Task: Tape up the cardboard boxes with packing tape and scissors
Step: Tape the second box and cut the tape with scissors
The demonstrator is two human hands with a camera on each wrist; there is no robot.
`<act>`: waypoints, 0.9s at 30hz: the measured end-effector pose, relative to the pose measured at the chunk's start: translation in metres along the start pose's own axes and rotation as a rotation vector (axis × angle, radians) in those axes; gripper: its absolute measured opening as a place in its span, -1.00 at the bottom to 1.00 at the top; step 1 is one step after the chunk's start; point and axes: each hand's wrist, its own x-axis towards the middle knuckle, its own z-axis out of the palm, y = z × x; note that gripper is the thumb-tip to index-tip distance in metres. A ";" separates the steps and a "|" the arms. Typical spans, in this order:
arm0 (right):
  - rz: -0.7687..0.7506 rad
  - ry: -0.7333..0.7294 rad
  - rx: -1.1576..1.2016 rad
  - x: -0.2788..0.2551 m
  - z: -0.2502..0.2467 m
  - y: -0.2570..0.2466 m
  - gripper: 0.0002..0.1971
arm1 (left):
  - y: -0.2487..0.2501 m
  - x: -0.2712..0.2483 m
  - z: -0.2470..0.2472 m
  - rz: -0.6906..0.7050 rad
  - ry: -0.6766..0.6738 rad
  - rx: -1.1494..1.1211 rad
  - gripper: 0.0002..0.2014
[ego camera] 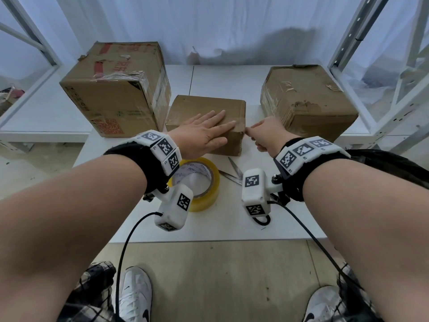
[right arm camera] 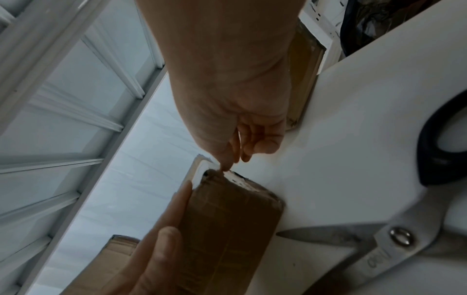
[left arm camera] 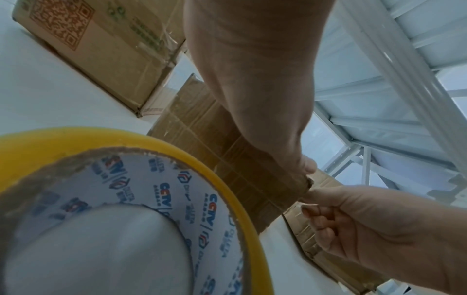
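Fingers (ego camera: 249, 130) at small box (ego camera: 204, 105) corner edge

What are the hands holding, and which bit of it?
The left hand lies flat on top of the small box, gripping nothing. The right hand pinches at the box's near right top corner, perhaps a tape end.

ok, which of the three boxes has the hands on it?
The small middle box: left hand flat on top, right hand pinching at its corner. The two bigger boxes stand untouched.

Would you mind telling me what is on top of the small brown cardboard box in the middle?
The left hand lies flat on the small brown cardboard box, fingers straight. The cardboard beneath the palm is hidden.
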 end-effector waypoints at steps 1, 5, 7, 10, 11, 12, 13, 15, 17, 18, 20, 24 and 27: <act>-0.027 0.075 0.032 -0.001 -0.002 -0.003 -0.83 | 0.000 0.000 0.000 -0.003 0.017 -0.035 -0.48; -0.277 0.340 0.037 -0.015 -0.008 -0.028 -0.75 | 0.006 -0.001 -0.001 -0.013 0.161 -0.214 -0.54; -0.266 0.155 -0.142 -0.019 0.000 -0.031 -0.69 | 0.010 -0.001 -0.001 -0.031 0.255 -0.309 -0.59; -0.190 -0.004 -0.311 -0.017 0.008 -0.026 -0.66 | 0.012 0.001 0.000 -0.061 0.343 -0.338 -0.63; -0.195 -0.002 -0.330 -0.017 0.008 -0.027 -0.64 | 0.012 0.002 0.000 -0.062 0.350 -0.319 -0.63; -0.193 0.001 -0.339 -0.016 0.007 -0.027 -0.63 | 0.012 0.003 0.001 -0.059 0.351 -0.288 -0.63; -0.179 -0.002 -0.348 -0.015 0.006 -0.027 -0.62 | 0.012 0.004 0.002 -0.056 0.346 -0.250 -0.62; -0.116 -0.026 -0.350 -0.014 0.007 -0.026 -0.60 | 0.011 0.006 0.003 -0.055 0.332 -0.179 -0.61; -0.077 -0.052 -0.321 -0.016 0.008 -0.024 -0.56 | 0.008 0.007 0.003 -0.057 0.328 -0.144 -0.60; -0.080 -0.067 -0.317 -0.016 0.007 -0.023 -0.56 | 0.007 0.007 0.002 -0.056 0.322 -0.139 -0.60; -0.095 -0.093 -0.310 -0.015 0.006 -0.020 -0.52 | 0.002 0.007 0.000 -0.052 0.297 -0.137 -0.60; -0.123 -0.073 -0.325 -0.011 0.003 -0.017 -0.44 | -0.005 0.003 -0.007 -0.038 0.265 -0.161 -0.58; -0.244 0.087 -0.443 -0.014 0.004 -0.021 -0.53 | 0.003 0.003 -0.010 -0.049 0.271 -0.157 -0.55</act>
